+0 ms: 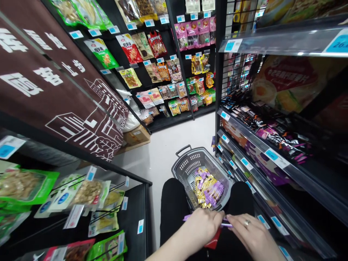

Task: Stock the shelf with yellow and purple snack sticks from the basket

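Low in the head view, my left hand (202, 226) and my right hand (251, 232) meet over my lap. Both pinch a thin purple snack packet (226, 224) that lies between them, its far end poking out left of my left hand. A red packet (213, 241) lies under my left hand on my black trousers. Just beyond my knees stands a grey plastic shopping basket (187, 163) holding several purple and gold snack packets (208, 188).
A shelf rack on the right (274, 154) carries dark and purple snack bars with blue price tags. On the left are a brown banner (54, 83) and hanging green snack bags (27, 185). A cardboard box (136, 136) sits on the pale floor; more hanging packets fill the back wall.
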A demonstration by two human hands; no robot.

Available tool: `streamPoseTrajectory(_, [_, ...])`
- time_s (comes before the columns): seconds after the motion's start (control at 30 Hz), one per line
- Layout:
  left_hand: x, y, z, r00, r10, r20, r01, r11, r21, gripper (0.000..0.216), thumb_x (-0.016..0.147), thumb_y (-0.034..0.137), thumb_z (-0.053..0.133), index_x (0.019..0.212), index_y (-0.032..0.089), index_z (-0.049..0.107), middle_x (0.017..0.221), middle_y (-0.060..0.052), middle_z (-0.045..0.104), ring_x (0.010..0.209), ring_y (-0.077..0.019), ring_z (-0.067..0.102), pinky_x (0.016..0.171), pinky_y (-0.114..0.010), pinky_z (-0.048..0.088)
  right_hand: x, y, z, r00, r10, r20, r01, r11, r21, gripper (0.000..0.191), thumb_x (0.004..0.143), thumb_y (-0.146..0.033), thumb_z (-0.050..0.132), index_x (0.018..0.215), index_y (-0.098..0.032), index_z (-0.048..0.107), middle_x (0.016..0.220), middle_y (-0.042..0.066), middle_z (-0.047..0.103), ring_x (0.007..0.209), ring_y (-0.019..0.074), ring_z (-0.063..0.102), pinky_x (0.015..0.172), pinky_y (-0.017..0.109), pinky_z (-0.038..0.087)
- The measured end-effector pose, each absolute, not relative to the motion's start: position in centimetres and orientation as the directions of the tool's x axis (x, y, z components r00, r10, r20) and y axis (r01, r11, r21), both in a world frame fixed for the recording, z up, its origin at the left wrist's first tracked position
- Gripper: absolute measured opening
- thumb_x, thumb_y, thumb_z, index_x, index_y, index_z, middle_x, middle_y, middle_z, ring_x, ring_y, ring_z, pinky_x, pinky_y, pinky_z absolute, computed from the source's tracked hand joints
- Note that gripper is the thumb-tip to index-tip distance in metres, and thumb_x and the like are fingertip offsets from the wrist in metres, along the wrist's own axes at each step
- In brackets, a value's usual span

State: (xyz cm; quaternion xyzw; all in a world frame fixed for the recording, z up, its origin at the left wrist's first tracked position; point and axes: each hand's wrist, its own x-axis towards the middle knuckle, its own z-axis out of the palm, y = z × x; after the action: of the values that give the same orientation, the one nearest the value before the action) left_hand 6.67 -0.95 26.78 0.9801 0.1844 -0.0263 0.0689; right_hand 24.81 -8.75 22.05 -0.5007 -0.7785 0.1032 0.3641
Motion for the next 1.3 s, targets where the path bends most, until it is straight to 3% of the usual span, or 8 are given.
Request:
streamPoseTrajectory(0.17, [4.0, -0.3, 28.4, 0.864, 0.47, -0.182, 0.497, -0.735, 0.461, 0.016, 0.086, 0.022, 0.039, 0.081, 0.017, 0.054, 0.068, -0.003, 0.063, 0.057, -0.0133, 0.06, 0.051, -0.02, 0.039, 27.4, -8.9, 23.5, -0.177, 0.966, 0.187, 0.579, 0.256, -0.774, 0.02, 0.079, -0.023, 0.057, 0.095, -0.029, 0.067, 0.08, 0.003, 0.07, 0.071, 0.0191, 0.065, 0.064, 0.025, 0.05])
streamPoseTrajectory(0.3, [2.1, -0.5, 28.9, 0.78, 0.43, -0.455, 0.566, -0.175, 0.806, 0.02, 0.085, 0.031, 0.042, 0.084, 0.016, 0.057, 0.073, -0.004, 0.065, 0.063, -0.0139, 0.063, 0.055, -0.02, 0.046, 28.1, -8.7, 24.1, -0.086, 0.991, -0.102, 0.435, -0.055, -0.899, 0.012, 0.072, -0.035, 0.063, 0.076, -0.026, 0.07, 0.065, 0.002, 0.068, 0.059, 0.0181, 0.062, 0.056, 0.023, 0.047])
streamPoseTrajectory(0.47, [1.9, -0.7, 27.3, 0.725, 0.301, -0.619, 0.425, 0.512, 0.746, 0.023, 0.074, 0.034, 0.057, 0.077, 0.011, 0.059, 0.068, -0.006, 0.066, 0.047, -0.0129, 0.06, 0.047, -0.023, 0.048, 27.7, -7.6, 23.8, 0.006, 0.963, -0.27, 0.137, -0.268, -0.954, 0.026, 0.071, -0.043, 0.062, 0.074, -0.017, 0.065, 0.051, 0.001, 0.061, 0.048, 0.0153, 0.057, 0.05, 0.023, 0.043])
streamPoseTrajectory(0.63, [2.1, -0.5, 25.7, 0.734, 0.249, -0.632, 0.417, 0.57, 0.708, 0.032, 0.069, 0.04, 0.059, 0.06, 0.009, 0.06, 0.038, 0.0, 0.054, 0.028, -0.0104, 0.047, 0.031, -0.018, 0.036, 27.7, -6.5, 23.1, -0.01, 0.942, -0.334, -0.054, -0.334, -0.941, 0.033, 0.07, -0.047, 0.062, 0.072, -0.015, 0.062, 0.05, 0.0, 0.058, 0.043, 0.0123, 0.054, 0.046, 0.022, 0.04])
streamPoseTrajectory(0.9, [2.0, -0.7, 25.0, 0.738, 0.266, -0.62, 0.392, 0.579, 0.715, 0.04, 0.068, 0.047, 0.062, 0.057, 0.008, 0.061, 0.045, -0.003, 0.058, 0.031, -0.0085, 0.048, 0.031, -0.017, 0.037, 28.3, -6.5, 22.6, 0.005, 0.936, -0.352, 0.013, -0.352, -0.936, 0.034, 0.071, -0.047, 0.061, 0.08, -0.014, 0.063, 0.041, -0.004, 0.051, 0.031, 0.0089, 0.045, 0.035, 0.019, 0.03])
streamPoseTrajectory(1.03, [2.2, -0.6, 24.6, 0.799, 0.29, -0.527, 0.186, 0.714, 0.675, 0.052, 0.074, 0.055, 0.051, 0.084, 0.005, 0.063, 0.071, -0.015, 0.066, 0.043, -0.0115, 0.055, 0.04, -0.024, 0.047, 29.2, -6.6, 24.0, 0.044, 0.971, -0.233, 0.081, -0.236, -0.968, 0.028, 0.071, -0.041, 0.063, 0.082, -0.016, 0.068, 0.05, 0.001, 0.06, 0.041, 0.014, 0.056, 0.046, 0.024, 0.044])
streamPoseTrajectory(1.2, [2.3, -0.5, 24.0, 0.646, 0.486, -0.588, 0.043, 0.746, 0.664, 0.038, 0.058, 0.029, 0.075, 0.087, 0.007, 0.065, 0.065, -0.006, 0.062, 0.051, -0.0094, 0.056, 0.045, -0.02, 0.05, 29.9, -6.7, 25.2, -0.07, 0.995, 0.074, 0.174, 0.085, -0.981, 0.015, 0.07, -0.034, 0.066, 0.077, -0.024, 0.073, 0.081, 0.009, 0.068, 0.077, 0.0232, 0.064, 0.07, 0.033, 0.051])
streamPoseTrajectory(1.3, [2.4, -0.5, 23.9, 0.542, 0.606, -0.582, 0.005, 0.691, 0.723, 0.039, 0.053, 0.026, 0.077, 0.085, 0.006, 0.067, 0.061, -0.005, 0.062, 0.051, -0.0105, 0.057, 0.047, -0.021, 0.05, 29.7, -6.9, 24.9, -0.03, 0.996, 0.08, 0.183, 0.085, -0.979, 0.013, 0.072, -0.032, 0.065, 0.077, -0.024, 0.072, 0.087, 0.01, 0.068, 0.081, 0.0237, 0.063, 0.073, 0.034, 0.052])
